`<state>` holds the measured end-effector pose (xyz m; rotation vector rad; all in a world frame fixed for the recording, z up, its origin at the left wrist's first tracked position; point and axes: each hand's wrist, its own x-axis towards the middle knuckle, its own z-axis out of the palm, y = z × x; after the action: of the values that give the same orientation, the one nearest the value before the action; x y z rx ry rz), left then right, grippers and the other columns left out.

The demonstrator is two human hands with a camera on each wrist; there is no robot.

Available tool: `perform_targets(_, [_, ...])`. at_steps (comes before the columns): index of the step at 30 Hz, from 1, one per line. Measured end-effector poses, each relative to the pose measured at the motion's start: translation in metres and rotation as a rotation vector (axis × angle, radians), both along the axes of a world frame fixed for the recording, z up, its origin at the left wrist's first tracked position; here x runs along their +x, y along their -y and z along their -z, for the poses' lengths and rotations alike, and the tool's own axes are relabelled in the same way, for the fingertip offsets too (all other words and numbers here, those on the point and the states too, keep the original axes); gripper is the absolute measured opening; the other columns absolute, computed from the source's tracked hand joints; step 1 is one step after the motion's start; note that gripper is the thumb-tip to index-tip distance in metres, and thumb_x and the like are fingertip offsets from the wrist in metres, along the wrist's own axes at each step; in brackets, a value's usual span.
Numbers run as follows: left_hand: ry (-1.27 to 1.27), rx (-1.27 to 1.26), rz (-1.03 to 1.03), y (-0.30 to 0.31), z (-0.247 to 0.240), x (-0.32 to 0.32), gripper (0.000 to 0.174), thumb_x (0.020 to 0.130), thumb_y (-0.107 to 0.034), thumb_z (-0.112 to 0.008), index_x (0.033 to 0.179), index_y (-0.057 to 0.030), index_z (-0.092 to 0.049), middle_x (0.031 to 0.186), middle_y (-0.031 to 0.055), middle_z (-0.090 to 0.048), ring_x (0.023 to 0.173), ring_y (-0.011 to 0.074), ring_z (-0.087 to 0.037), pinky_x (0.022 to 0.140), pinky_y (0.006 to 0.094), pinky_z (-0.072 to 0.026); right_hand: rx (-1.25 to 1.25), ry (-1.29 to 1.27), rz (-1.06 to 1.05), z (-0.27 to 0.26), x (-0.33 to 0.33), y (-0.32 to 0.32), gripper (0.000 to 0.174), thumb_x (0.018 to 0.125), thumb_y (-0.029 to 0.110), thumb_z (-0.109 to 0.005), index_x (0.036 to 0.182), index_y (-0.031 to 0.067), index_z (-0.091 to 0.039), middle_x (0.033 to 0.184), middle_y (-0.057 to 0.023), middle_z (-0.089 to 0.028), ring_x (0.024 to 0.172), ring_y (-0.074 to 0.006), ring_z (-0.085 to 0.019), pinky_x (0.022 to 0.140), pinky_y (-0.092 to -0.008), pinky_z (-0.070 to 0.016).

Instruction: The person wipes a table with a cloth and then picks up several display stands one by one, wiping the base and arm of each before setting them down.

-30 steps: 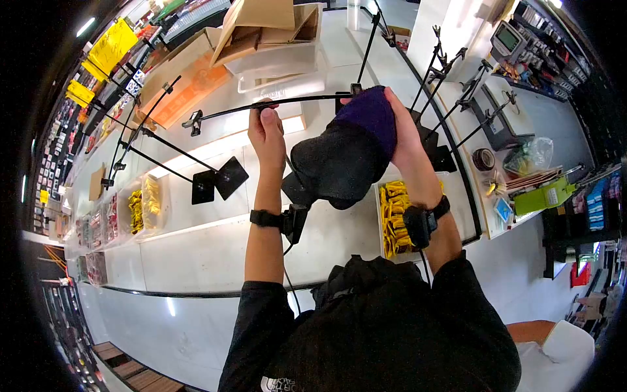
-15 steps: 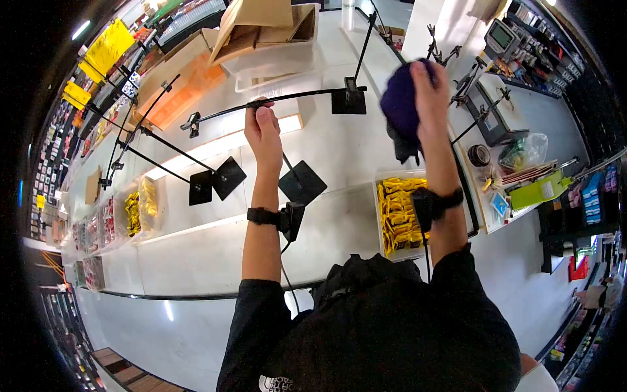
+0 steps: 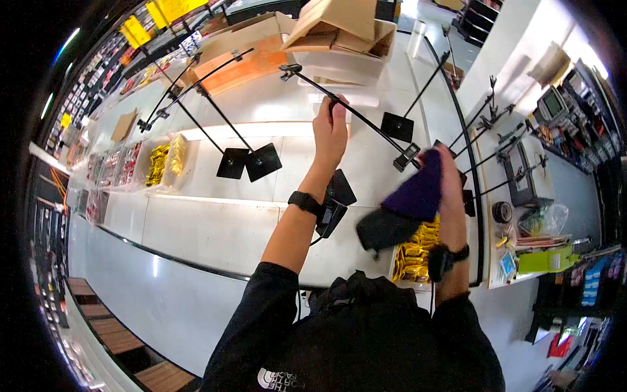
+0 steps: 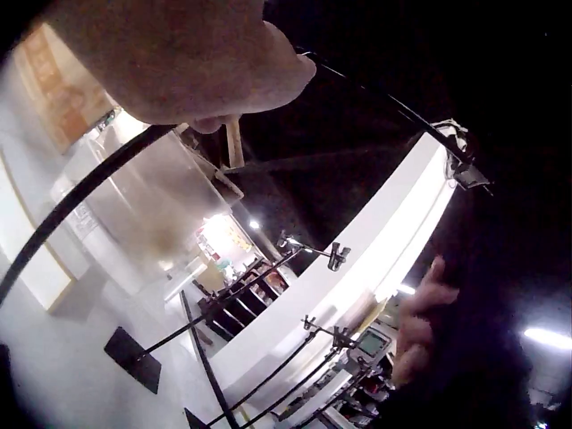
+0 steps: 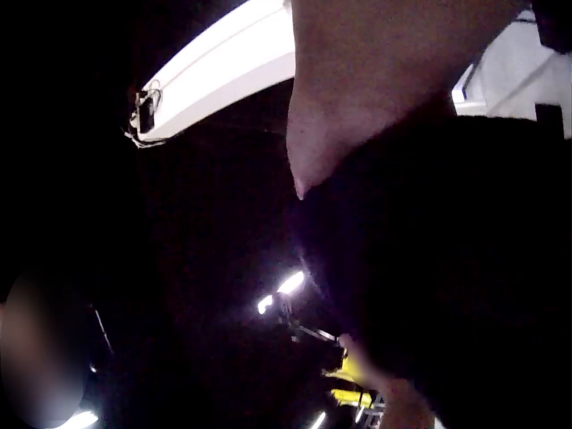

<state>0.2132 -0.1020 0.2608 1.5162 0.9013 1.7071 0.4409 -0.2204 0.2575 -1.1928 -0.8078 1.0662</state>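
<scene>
My left hand [image 3: 331,134] grips the thin black crossbar [image 3: 369,123] of a display stand. A clip [image 3: 290,70] sits at the bar's far end, and another clip [image 3: 406,157] at its near, right end. The stand's square black base [image 3: 341,188] rests on the table by my left wrist. My right hand [image 3: 450,186] holds a dark purple and black cap [image 3: 418,189] by its purple part, close to the near clip. The black part hangs down to the left. In the right wrist view the dark cap [image 5: 447,250] fills much of the picture below my hand.
Beneath the cap is a bin of yellow packets [image 3: 415,261]. Other clip stands [image 3: 264,162] stand to the left and right. Cardboard boxes [image 3: 333,26] and a clear plastic tub [image 3: 346,68] are at the back. Small packet bins [image 3: 157,163] line the left end.
My right hand first carried the cap up and right, away from the bar, then brought it back lower beside the bar's near clip. The bar now slants toward me. The head view has turned.
</scene>
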Motion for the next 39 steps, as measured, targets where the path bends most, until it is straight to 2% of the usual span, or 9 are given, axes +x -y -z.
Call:
perform_targets(4, [0.096,0.023,0.105,0.007,0.002,-0.003,0.020,0.095,-0.020,-0.039,0.093,-0.0041,-0.051,0.066,-0.0082,-0.034,0.057,0.0000,-0.028,0.049,0.0172,-0.0230,-0.017,-0.080,0.311,-0.035,0.036,0.023,0.042,0.093,0.042,-0.044,0.092,0.0050,-0.063,0.086,-0.0018,-0.061,0.073,-0.0101,-0.054,0.066,-0.0259,-0.0441])
perform_targets(9, [0.183,-0.049,0.182,0.007,0.004,-0.012,0.018,0.093,-0.018,-0.044,0.091,-0.0033,-0.053,0.064,-0.0065,-0.038,0.056,0.0018,-0.031,0.049,0.0189,-0.0237,0.463,0.783,0.319,-0.083,0.031,-0.016,0.032,0.091,0.032,-0.050,0.096,0.0033,-0.063,0.097,-0.0033,-0.059,0.082,-0.0125,-0.053,0.074,-0.0245,-0.0428])
perform_targets(14, [0.124,-0.065,0.234,0.004,0.002,-0.012,0.019,0.093,-0.017,-0.043,0.092,-0.0020,-0.054,0.069,-0.0034,-0.046,0.061,0.0053,-0.040,0.056,0.0207,-0.0336,0.723,1.197,-0.092,-0.110,-0.051,-0.055,0.031,0.085,0.027,-0.056,0.110,0.0091,-0.058,0.109,-0.0080,-0.061,0.085,-0.0182,-0.061,0.074,-0.0285,-0.0480])
perform_targets(19, [-0.032,0.042,0.149,0.003,-0.002,-0.008,0.017,0.093,-0.018,-0.043,0.095,-0.0036,-0.052,0.070,0.0094,-0.053,0.064,0.0157,-0.050,0.061,0.0280,-0.0420,0.906,1.667,-0.529,-0.114,-0.091,-0.057,0.031,0.078,0.016,-0.063,0.108,0.0137,-0.060,0.073,-0.0060,-0.057,0.064,-0.0236,-0.059,0.052,-0.0321,-0.0457])
perform_targets(24, [0.012,0.040,0.054,0.006,0.008,0.014,0.019,0.093,-0.020,-0.045,0.097,-0.0029,-0.051,0.073,0.0099,-0.054,0.067,0.0154,-0.051,0.063,0.0273,-0.0421,0.933,1.378,-0.616,-0.090,-0.134,-0.051,0.033,0.076,0.013,-0.064,0.109,0.0136,-0.059,0.070,-0.0061,-0.058,0.061,-0.0223,-0.059,0.051,-0.0313,-0.0450])
perform_targets(26, [0.465,-0.042,0.193,0.024,-0.003,0.020,0.024,0.095,-0.024,-0.044,0.097,-0.0008,-0.052,0.088,0.0040,-0.054,0.085,0.0127,-0.048,0.080,0.0253,-0.0387,0.933,1.380,-0.533,-0.077,-0.154,-0.057,0.035,0.078,0.017,-0.061,0.112,0.0134,-0.056,0.068,-0.0060,-0.058,0.058,-0.0228,-0.059,0.050,-0.0335,-0.0452])
perform_targets(33, [0.125,0.126,0.079,0.013,-0.002,0.004,0.025,0.093,-0.022,-0.045,0.105,0.0008,-0.048,0.085,0.0111,-0.055,0.084,0.0165,-0.052,0.085,0.0244,-0.0392,0.582,1.482,-0.583,-0.100,-0.206,-0.039,0.045,0.077,0.020,-0.064,0.121,0.0126,-0.052,0.076,-0.0124,-0.064,0.064,-0.0294,-0.061,0.062,-0.0325,-0.0477])
perform_targets(34, [0.675,0.065,-0.132,0.014,0.008,0.042,0.026,0.095,-0.026,-0.042,0.098,-0.0019,-0.051,0.075,0.0037,-0.049,0.074,0.0123,-0.048,0.071,0.0224,-0.0390,0.587,1.487,-0.584,-0.097,-0.199,-0.034,0.045,0.077,0.020,-0.064,0.121,0.0126,-0.052,0.076,-0.0124,-0.064,0.064,-0.0294,-0.061,0.062,-0.0325,-0.0477])
perform_targets(39, [0.190,-0.024,0.276,0.005,0.003,-0.009,0.049,0.093,-0.047,-0.039,0.090,-0.0017,-0.057,0.062,-0.0054,-0.037,0.055,0.0035,-0.033,0.050,0.0192,-0.0252,0.573,0.872,0.008,-0.104,-0.114,-0.040,0.015,0.080,0.009,-0.066,0.083,0.0048,-0.052,0.084,-0.0090,-0.057,0.070,-0.0158,-0.056,0.061,-0.0258,-0.0456])
